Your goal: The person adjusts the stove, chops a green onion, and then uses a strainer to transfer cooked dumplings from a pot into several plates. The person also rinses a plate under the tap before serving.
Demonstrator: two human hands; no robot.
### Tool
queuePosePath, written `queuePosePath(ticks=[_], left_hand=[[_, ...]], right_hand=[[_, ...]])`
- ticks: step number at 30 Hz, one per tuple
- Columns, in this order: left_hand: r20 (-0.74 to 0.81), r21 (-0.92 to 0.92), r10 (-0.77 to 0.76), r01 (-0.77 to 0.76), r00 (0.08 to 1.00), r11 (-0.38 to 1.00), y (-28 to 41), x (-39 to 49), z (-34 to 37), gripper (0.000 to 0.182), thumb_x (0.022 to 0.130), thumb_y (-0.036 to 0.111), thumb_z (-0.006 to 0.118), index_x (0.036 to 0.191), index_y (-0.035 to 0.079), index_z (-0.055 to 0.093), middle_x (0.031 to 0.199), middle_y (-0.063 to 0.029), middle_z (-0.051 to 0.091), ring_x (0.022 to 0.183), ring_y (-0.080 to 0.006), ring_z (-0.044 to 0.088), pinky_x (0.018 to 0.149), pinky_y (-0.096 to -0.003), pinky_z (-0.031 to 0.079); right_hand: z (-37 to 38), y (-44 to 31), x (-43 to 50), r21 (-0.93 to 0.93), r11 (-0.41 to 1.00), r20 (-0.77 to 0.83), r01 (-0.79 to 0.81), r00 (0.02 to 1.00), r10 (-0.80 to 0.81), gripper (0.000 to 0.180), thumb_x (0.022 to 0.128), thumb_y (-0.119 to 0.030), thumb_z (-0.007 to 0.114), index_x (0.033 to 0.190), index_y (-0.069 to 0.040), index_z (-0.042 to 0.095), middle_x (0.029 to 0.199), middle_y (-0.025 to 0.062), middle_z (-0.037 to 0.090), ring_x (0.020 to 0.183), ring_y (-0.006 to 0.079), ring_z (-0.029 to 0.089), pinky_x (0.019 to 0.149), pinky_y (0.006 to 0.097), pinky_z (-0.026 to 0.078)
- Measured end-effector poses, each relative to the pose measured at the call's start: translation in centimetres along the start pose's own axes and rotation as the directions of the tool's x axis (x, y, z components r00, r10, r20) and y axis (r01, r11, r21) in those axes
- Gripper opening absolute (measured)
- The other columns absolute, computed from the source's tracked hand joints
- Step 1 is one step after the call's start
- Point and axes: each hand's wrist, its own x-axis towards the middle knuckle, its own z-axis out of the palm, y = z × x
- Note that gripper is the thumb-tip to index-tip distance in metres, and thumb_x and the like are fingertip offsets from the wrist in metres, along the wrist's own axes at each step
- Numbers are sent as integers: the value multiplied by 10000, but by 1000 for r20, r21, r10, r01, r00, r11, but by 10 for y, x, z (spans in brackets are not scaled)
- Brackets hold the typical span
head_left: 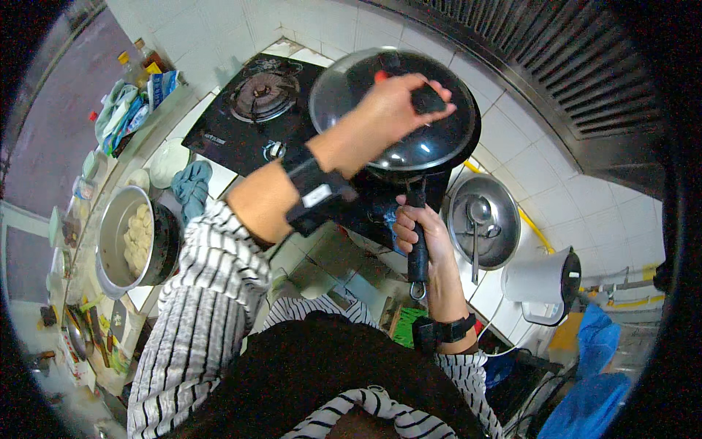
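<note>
A domed glass lid (343, 88) with a metal rim covers a dark wok (475, 129) on the right side of the gas hob. My left hand (397, 104) reaches across the lid, its fingers and thumb curled around the dark knob (428, 99) on top. A small red spot beside that hand is too unclear to name. Below the lid, my right hand (425, 228) grips the wok's long black handle (418, 263), which ends in a metal hanging loop. The glass looks dark, so the wok's contents are hidden.
Left of the lid is a bare burner (263, 96). A pot (101, 252) of pale dough-like pieces stands at left by a knotted blue-grey cloth (191, 186). On the right are a metal basin (455, 236) with a ladle (475, 247) and an electric kettle (529, 282). A range hood (603, 148) overhangs.
</note>
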Motion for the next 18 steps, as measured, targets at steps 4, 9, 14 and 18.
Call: queuePosePath(ticks=[4,9,14,18], left_hand=[[29,72,-92,90,995,993,47,-25,-4,167,901,141,501,987,-1,505,823,-60,530,739,-182,513,691,-342,469],[223,272,-167,103,960,957,97,-58,-18,191,914,183,493,1024,27,497,805,-43,513,709,-148,503,669,-303,457],[166,511,-24,-65,986,857,133,-86,-29,262,932,211,463,1102,12,469,795,-19,515,683,-107,493,608,-255,447],[33,796,190,-141,981,588,153,-101,-41,255,931,199,456,1112,20,454,750,-31,523,613,-105,517,548,-256,459]], right_hand=[[1,7,3,83,996,28,14,999,-17,213,874,-96,479,1077,-33,453,648,-8,394,463,70,371,371,216,324],[1,15,3,117,993,4,4,1000,-4,218,877,-108,491,1080,-37,451,656,-4,405,478,70,391,387,218,342],[3,15,6,60,998,-10,-5,1000,5,252,883,-132,503,1111,-40,444,667,1,423,506,76,416,430,220,365],[1,15,7,-33,999,3,-18,1000,18,346,892,-185,519,1188,-31,428,693,7,453,538,91,440,459,229,377]])
